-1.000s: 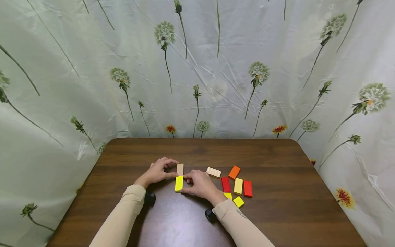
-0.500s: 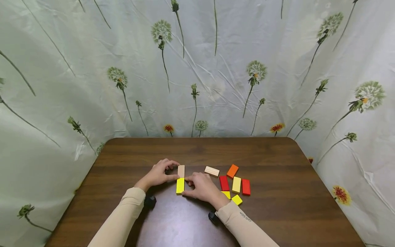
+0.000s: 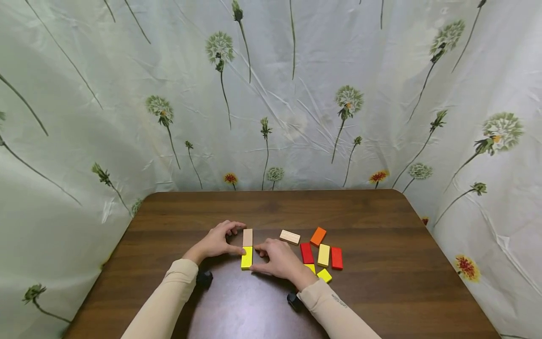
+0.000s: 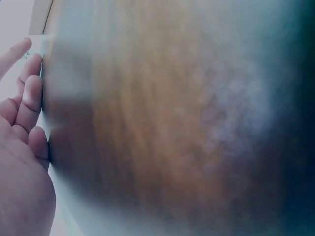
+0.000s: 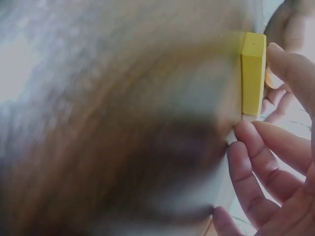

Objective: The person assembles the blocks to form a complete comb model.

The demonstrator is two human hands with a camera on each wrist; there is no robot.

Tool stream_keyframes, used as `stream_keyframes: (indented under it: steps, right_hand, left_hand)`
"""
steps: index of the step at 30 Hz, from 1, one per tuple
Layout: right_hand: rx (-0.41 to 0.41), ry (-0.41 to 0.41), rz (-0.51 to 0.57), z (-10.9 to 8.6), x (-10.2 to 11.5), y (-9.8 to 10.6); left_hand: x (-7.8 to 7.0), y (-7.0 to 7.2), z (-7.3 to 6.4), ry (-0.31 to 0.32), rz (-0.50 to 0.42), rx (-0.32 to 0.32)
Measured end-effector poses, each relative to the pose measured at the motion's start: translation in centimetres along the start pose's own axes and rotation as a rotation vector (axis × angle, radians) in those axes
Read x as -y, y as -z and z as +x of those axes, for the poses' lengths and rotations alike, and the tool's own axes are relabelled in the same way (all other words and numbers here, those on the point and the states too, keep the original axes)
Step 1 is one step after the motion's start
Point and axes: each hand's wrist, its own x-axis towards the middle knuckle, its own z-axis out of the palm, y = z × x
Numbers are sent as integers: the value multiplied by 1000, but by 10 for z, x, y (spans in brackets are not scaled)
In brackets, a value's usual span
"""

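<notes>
In the head view a plain wooden block and a yellow block lie end to end on the table, the yellow one nearer. My left hand reaches in from the left. Its thumb tip is at the yellow block's left edge, and its index fingertip is by the far end of the wooden block. From the right, my right hand has its thumb at the yellow block's near right corner, its index fingertip slightly apart from the side. The right wrist view shows the yellow block beside the right thumb.
Right of the hands lie loose blocks: a pale striped one, an orange one, a cream one, red ones and yellow ones. A flower-printed curtain hangs behind the brown table.
The left thumb has slid nearer, from the joint between the two blocks to the yellow block's edge. The right index fingertip shows a slight gap from the blocks. The head view has shifted slightly.
</notes>
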Motion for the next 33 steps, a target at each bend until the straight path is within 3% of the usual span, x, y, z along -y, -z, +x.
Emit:
stream_keyframes:
  steps: [8,17,22,27,33]
  right_hand:
    - [13,-40,120,-15,-3,15]
    - [-87,-117,243,-36,-19,40]
    - [-145,-126,295,-56,-29,54]
    - [-154,-152,305,-80,-40,63]
    - [-152,-251,320,-108,-44,66]
  left_hand:
    - [0,2,0,15,11,34]
    - [-1,2,-1,29,9,34]
    - [1,1,0,19,0,39]
    - [3,1,1,22,3,38]
    - [2,1,0,18,-7,36]
